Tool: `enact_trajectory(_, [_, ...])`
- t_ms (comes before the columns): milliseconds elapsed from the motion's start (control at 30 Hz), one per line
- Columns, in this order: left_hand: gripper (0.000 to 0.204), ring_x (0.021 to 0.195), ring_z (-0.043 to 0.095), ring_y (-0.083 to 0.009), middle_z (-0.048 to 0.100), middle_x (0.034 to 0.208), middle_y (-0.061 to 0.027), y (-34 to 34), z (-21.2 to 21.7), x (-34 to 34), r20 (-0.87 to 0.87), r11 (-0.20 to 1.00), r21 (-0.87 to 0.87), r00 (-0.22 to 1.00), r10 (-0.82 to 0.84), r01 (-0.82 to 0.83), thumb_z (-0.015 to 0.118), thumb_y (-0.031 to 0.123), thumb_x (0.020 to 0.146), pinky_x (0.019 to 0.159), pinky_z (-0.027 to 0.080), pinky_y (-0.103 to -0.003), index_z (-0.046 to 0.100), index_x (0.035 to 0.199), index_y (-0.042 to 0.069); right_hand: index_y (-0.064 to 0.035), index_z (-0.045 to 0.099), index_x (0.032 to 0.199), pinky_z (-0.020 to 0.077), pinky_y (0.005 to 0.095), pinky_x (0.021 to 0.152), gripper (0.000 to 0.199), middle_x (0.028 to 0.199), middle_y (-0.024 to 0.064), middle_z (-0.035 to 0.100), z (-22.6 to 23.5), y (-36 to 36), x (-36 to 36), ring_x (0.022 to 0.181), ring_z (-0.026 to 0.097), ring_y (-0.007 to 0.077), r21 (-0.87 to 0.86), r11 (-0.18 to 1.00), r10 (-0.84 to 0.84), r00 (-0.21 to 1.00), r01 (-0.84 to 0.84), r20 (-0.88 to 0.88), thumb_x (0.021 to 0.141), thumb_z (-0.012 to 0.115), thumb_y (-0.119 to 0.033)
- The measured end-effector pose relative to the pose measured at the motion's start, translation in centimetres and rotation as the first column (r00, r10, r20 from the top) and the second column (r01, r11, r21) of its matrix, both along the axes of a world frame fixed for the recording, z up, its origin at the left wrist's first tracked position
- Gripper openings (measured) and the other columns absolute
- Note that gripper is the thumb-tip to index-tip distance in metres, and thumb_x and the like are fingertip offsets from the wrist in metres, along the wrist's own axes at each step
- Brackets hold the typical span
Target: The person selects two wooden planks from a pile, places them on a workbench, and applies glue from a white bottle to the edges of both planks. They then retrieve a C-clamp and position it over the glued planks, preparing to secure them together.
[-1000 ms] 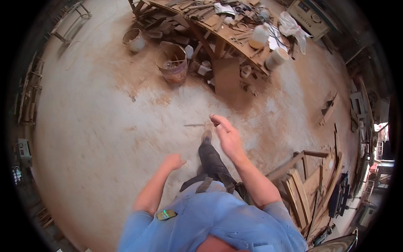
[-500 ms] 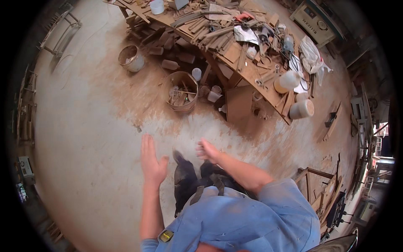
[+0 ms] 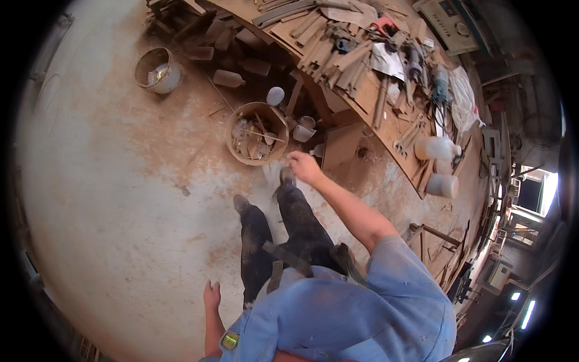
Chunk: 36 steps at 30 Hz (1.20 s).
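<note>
Seemingly the right hand (image 3: 305,168), loosely curled near a bucket (image 3: 238,154), and left hand (image 3: 211,295), slightly spread, are empty

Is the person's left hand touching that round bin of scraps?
Apart. The head view shows a wide stretch of floor between the left hand and the round bin.

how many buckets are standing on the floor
2: a pale bucket at upper left and a scrap-filled bucket near the right hand; others may be hidden under the table.

Right hand (image 3: 305,168), apparently half-curled, near scrap-filled bucket (image 3: 252,161).
</note>
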<state>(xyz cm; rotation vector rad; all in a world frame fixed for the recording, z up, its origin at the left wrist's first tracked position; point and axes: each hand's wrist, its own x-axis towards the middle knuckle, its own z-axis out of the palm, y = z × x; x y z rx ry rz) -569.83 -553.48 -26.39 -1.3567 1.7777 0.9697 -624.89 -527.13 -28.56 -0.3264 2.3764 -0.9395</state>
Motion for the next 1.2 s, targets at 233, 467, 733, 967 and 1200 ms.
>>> enact_trajectory(233, [0.061,0.076,0.064,-0.0239,0.059,0.090,-0.0116,9.3,0.6,3.0,0.346,0.385,0.131,0.406,0.846,-0.914,0.054,0.028,0.095,0.059,0.055,-0.038,0.038,0.145,-0.004,-0.0086,0.067,0.106,0.0517,0.0485,0.085,0.030,0.100,0.0193,0.070,-16.9,0.5,-16.6,0.099,0.066,0.0386,0.364,0.931,0.028,0.988,0.028,-0.149,0.086,0.058,-0.029])
enact_trajectory(467, [0.023,0.074,0.061,-0.0192,0.059,0.079,-0.0084,23.0,-5.0,9.9,0.366,0.529,0.147,0.543,0.756,-0.836,0.051,0.026,0.096,0.057,0.049,-0.039,0.054,0.105,0.005,-0.0097,0.058,0.126,0.0502,0.0478,0.091,0.051,0.113,0.0212,0.067,-28.1,-7.8,-28.3,0.107,0.063,0.0386,0.481,0.876,0.011,0.994,0.041,-0.105,0.083,0.067,-0.036])
enact_trajectory(733, [0.024,0.075,0.062,-0.0185,0.060,0.081,-0.0077,24.1,-6.4,4.6,0.540,0.403,0.137,0.410,0.735,-0.905,0.055,0.028,0.096,0.059,0.052,-0.037,0.055,0.106,0.006,-0.0095,0.056,0.124,0.0501,0.0516,0.088,0.049,0.110,0.0236,0.067,-38.4,-8.1,-33.9,0.105,0.064,0.0421,0.581,0.812,0.167,0.974,-0.048,-0.154,0.086,0.068,-0.040])
enact_trajectory(967, [0.028,0.075,0.063,-0.0188,0.061,0.082,-0.0071,20.6,-6.0,4.0,0.509,0.217,0.082,0.228,0.830,-0.973,0.057,0.029,0.096,0.059,0.053,-0.033,0.056,0.110,0.004,-0.0067,0.057,0.115,0.0525,0.0487,0.085,0.034,0.112,0.0207,0.065,-38.2,-8.1,-34.1,0.102,0.064,0.0393,0.556,0.831,0.166,0.942,0.026,-0.292,0.090,0.065,-0.030])
enact_trajectory(1200, [0.056,0.091,0.065,-0.0187,0.064,0.107,-0.0145,5.8,-7.5,-17.1,0.070,0.707,0.062,0.710,0.701,-0.704,0.056,0.019,0.095,0.076,0.054,-0.031,0.040,0.144,-0.006,-0.0072,0.057,0.123,0.0515,0.0465,0.082,0.038,0.107,0.0195,0.060,-22.8,-6.5,-26.1,0.096,0.061,0.0386,0.222,0.973,0.185,0.766,-0.057,-0.615,0.087,0.066,-0.018])
